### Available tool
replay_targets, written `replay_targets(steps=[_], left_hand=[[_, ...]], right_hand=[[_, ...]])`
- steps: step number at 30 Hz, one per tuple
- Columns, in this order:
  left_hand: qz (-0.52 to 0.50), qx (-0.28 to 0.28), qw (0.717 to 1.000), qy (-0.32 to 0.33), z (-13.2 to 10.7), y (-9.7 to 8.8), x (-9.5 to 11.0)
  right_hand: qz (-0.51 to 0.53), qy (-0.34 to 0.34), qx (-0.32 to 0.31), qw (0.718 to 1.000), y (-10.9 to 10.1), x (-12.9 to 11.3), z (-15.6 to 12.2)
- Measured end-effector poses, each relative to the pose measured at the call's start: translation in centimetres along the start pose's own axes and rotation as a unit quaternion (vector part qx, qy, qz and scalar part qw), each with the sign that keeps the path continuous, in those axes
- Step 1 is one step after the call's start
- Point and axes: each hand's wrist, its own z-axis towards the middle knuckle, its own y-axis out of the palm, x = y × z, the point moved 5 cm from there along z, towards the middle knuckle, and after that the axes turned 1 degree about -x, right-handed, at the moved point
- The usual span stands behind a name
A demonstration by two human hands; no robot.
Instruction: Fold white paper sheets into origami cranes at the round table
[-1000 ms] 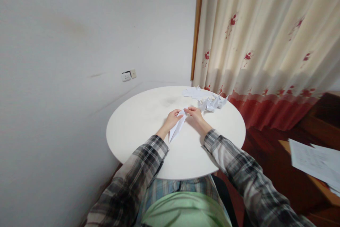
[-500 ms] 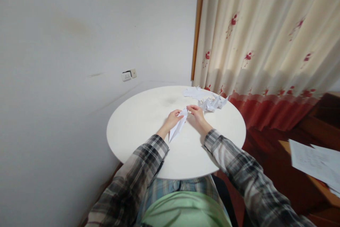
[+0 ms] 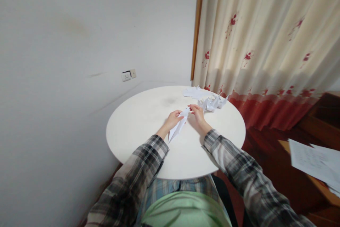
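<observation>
A folded white sheet of paper (image 3: pixel 178 130) stands slanted over the round table, narrowing to a point at its near end. My left hand (image 3: pixel 173 119) is closed round its left side, thumb lying on the near face. My right hand (image 3: pixel 197 113) is closed in a pinch at the paper's far upper end; the fingertips partly hide what they grip there. Close behind the right hand lies a heap of crumpled, torn white paper (image 3: pixel 212 103).
Flatter paper scraps (image 3: pixel 193 92) lie at the back edge of the white round table (image 3: pixel 132 131). A wall with a socket (image 3: pixel 126 76) rises to the left, and a flowered curtain (image 3: pixel 255 43) hangs behind. Printed sheets (image 3: pixel 313 159) rest on a wooden surface at the right.
My right fingertips have shifted slightly right and up along the paper's far end. The left hand keeps its hold, and the paper leans a little more to the right.
</observation>
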Motion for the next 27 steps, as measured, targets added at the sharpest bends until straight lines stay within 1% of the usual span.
replay_targets(steps=[2,4,9,11,27], left_hand=[[0.006,0.001,1.0,0.004,0.0,0.0,0.0],[0.013,0.003,1.0,0.01,0.1,-0.1,-0.1],[0.033,0.005,0.999,0.024,0.3,-0.3,0.0],[0.038,0.002,0.999,0.029,0.4,-0.2,0.1],[0.03,-0.006,0.999,0.038,0.1,0.0,0.4]], right_hand=[[0.006,0.009,0.005,1.0,-0.2,0.2,0.3],[0.014,0.022,-0.004,1.0,-0.2,0.4,0.4],[0.038,0.062,-0.073,0.995,1.2,1.3,-0.4],[0.044,0.072,-0.084,0.993,1.5,1.6,-0.7],[0.043,0.054,-0.055,0.996,1.0,0.5,-0.7]])
